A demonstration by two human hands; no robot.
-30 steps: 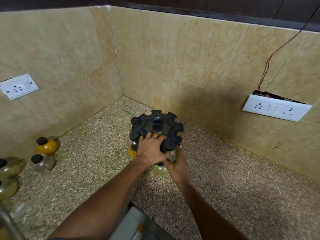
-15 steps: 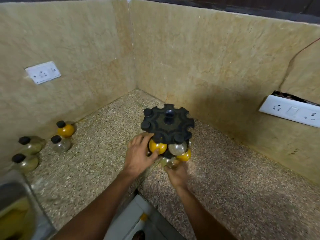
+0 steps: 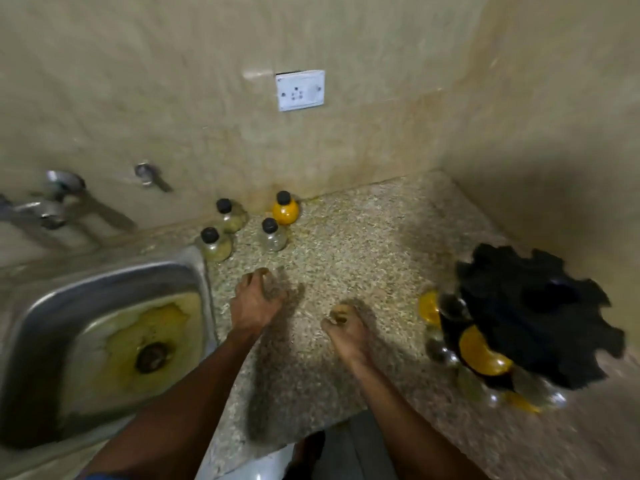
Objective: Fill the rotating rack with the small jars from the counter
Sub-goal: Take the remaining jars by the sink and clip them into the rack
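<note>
Both hands hung over the speckled counter (image 3: 346,244), holding nothing. The left hand (image 3: 254,303) had its fingers curled loosely downward, empty, just short of the four loose jars. The right hand (image 3: 344,329) was bunched into a loose, empty fist further from them.

The jars stood in a cluster against the back wall (image 3: 207,98): an orange jar (image 3: 285,211) hard by the wall, a clear jar (image 3: 273,235) in front of it, and two greenish jars (image 3: 228,216) (image 3: 214,244) to the left, the nearer one close to the sink (image 3: 194,268) rim. All were upright and black-capped.

Bare counter lay between the hands and the jars, and a wider bare stretch ran from the right hand to the rack (image 3: 533,317). The rack stood near the side wall at right, its black notched top over orange and clear jars in the lower tiers. The counter's front edge ran below the forearms, with floor beyond it.

Motion blur smeared the rack, so I could not count its jars or tell which notches were free. Its lower tier dissolved into glints. The tap (image 3: 45,209) at left was cut off by the frame edge, and the sink's near corner too. A socket (image 3: 300,90) sat on the wall above the jars.
</note>
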